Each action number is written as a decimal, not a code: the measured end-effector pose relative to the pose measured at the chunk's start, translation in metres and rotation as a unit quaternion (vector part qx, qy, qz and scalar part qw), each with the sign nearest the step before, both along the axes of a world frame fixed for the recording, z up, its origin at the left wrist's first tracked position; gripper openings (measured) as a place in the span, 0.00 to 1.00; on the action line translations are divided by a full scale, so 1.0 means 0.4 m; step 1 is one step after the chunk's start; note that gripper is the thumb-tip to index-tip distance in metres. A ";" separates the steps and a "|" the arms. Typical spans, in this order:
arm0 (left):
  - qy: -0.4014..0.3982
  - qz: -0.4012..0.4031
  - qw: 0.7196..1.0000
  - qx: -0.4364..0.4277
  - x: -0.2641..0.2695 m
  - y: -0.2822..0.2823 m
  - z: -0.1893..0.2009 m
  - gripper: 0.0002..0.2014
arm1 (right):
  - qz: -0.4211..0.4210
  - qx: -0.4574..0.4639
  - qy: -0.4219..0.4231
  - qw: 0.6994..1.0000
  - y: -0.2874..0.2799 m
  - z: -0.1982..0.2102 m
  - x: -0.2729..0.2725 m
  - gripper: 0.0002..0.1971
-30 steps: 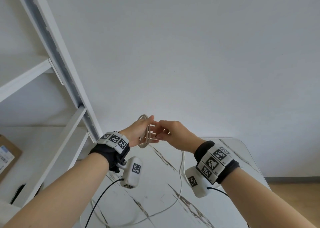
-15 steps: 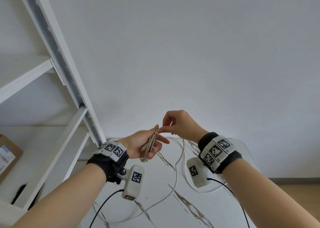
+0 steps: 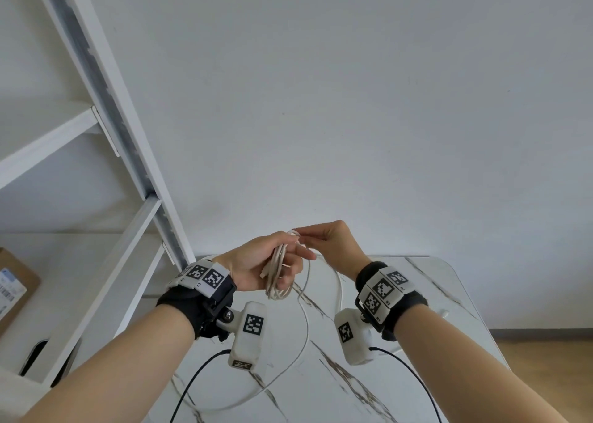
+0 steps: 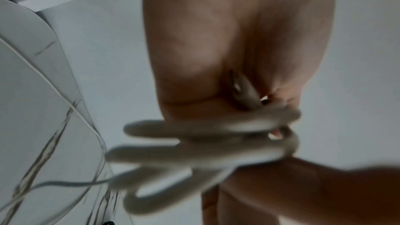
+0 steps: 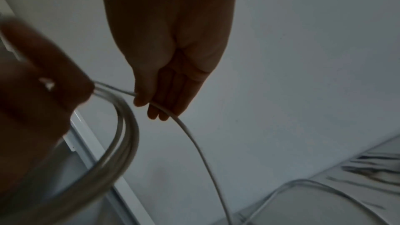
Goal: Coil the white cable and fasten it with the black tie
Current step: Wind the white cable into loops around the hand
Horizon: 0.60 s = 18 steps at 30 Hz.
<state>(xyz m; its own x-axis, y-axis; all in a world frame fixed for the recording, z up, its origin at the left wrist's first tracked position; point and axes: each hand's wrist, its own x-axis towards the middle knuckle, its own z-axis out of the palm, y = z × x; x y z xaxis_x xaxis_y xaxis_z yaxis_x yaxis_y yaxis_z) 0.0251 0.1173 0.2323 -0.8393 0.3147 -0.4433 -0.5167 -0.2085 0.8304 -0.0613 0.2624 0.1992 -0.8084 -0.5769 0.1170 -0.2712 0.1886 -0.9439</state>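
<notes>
On the far left I see a white shelf unit (image 3: 106, 108) with a cardboard box (image 3: 14, 281) on a lower shelf, standing off the worktop's left edge. My left hand (image 3: 260, 262) is raised above the far left corner of the worktop (image 3: 426, 342), its fingers (image 3: 290, 273) curled round a bundle of several loops of the white cable (image 3: 277, 273). The loops stand roughly upright in that grip and hang out below the hand; in the left wrist view they are blurred, and a plug end shows tucked against the palm. Just to the right, my right hand (image 3: 333, 243) pinches a single strand of the cable (image 5: 194, 141) between thumb and fingertips (image 5: 140, 100), right at the top of the bundle, so the two hands nearly touch. From that pinch the loose strand drops down, curves across the marbled worktop towards its near edge and runs under my left forearm. A second bend of cable lies on the worktop below my right wrist. I cannot spot the black tie in any view.
</notes>
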 end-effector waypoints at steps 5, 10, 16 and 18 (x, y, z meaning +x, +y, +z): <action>0.014 0.015 0.995 0.101 0.000 0.014 0.030 0.23 | -0.033 0.059 -0.019 0.998 -0.015 -0.046 0.027 0.25; 0.046 0.072 0.977 0.195 -0.023 0.002 0.038 0.23 | -0.023 0.099 -0.010 0.995 -0.026 -0.102 0.056 0.14; 0.071 0.156 0.964 0.203 -0.038 -0.009 0.036 0.19 | 0.010 0.097 -0.091 0.991 -0.033 -0.146 0.082 0.09; 0.076 0.182 0.960 0.199 -0.041 -0.013 0.032 0.18 | 0.026 0.117 -0.098 0.988 -0.030 -0.155 0.087 0.11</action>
<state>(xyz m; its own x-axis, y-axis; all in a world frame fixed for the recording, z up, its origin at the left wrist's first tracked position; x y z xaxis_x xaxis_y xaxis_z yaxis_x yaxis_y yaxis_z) 0.0088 0.1122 0.2452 -0.9712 0.1081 -0.2122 -0.2290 -0.6680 0.7081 -0.0265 0.2503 0.1374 -0.7711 -0.6105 -0.1805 -0.1028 0.3992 -0.9111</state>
